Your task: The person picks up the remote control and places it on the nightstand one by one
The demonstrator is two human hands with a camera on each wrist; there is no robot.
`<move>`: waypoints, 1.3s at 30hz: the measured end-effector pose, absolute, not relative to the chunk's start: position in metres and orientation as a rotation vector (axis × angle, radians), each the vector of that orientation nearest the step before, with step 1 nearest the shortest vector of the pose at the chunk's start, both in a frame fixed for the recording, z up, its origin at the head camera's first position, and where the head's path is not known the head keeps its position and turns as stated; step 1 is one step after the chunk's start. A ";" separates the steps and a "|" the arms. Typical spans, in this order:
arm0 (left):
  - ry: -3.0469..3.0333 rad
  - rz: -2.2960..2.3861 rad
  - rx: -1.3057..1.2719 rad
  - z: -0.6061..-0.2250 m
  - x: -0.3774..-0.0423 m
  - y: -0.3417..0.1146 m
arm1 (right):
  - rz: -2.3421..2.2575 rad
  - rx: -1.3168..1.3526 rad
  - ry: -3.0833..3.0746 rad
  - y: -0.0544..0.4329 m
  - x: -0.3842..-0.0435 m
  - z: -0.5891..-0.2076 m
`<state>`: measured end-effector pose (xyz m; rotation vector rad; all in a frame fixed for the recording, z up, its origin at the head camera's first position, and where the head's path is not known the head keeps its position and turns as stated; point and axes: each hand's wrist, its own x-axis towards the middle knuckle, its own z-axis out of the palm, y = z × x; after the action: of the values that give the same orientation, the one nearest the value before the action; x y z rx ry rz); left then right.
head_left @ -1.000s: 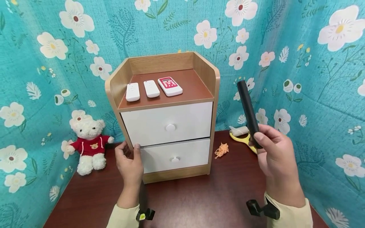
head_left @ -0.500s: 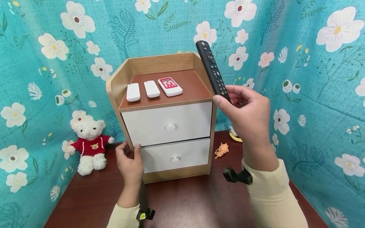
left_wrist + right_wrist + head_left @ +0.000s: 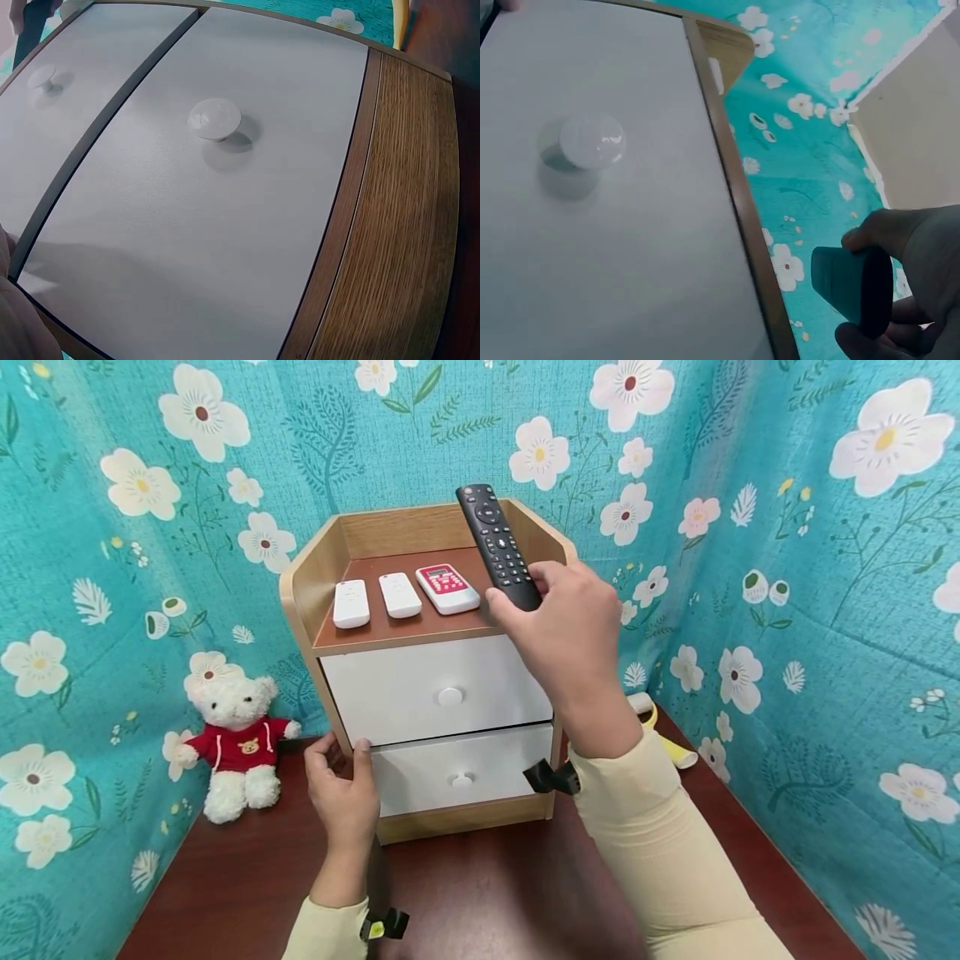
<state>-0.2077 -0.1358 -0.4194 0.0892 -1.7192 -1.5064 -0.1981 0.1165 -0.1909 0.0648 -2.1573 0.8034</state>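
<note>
My right hand [image 3: 573, 647] pinches the lower end of a black TV remote [image 3: 498, 547] between thumb and fingers. It hangs upright, tilted, over the right part of the cabinet's top shelf, buttons facing me. In the right wrist view the remote's end [image 3: 847, 285] shows beside the cabinet's edge. A white remote with a red button panel [image 3: 447, 589] and two plain white remotes [image 3: 351, 604] lie in a row on the shelf. My left hand [image 3: 341, 797] grips the left edge of the wooden drawer cabinet [image 3: 465, 818], thumb on the front, fingers at the side.
Two white drawers, each with a round knob [image 3: 450, 696], are closed. A white teddy bear [image 3: 236, 747] in a red hoodie sits left of the cabinet. A yellow looped item [image 3: 678, 752] and a white roll [image 3: 640, 702] show behind my right forearm. Floral curtains surround the table.
My right hand has carried the black remote left from the right side to above the shelf, turning its buttons toward me. The left hand has stayed put. The orange string is now hidden.
</note>
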 end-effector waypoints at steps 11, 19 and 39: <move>-1.731 -1.496 0.112 -0.420 -0.206 -0.135 | 0.475 0.012 -2.242 0.100 -0.219 -0.193; -1.720 -1.500 0.090 -0.418 -0.206 -0.135 | 0.381 -0.037 -2.258 0.097 -0.221 -0.199; -1.712 -1.513 0.090 -0.420 -0.206 -0.134 | 0.281 -0.070 -2.265 0.098 -0.224 -0.206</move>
<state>-0.2058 -0.1343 -0.4203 0.0900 -1.7121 -1.5127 -0.2243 0.0976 -0.2056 -0.0697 -2.2646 0.2810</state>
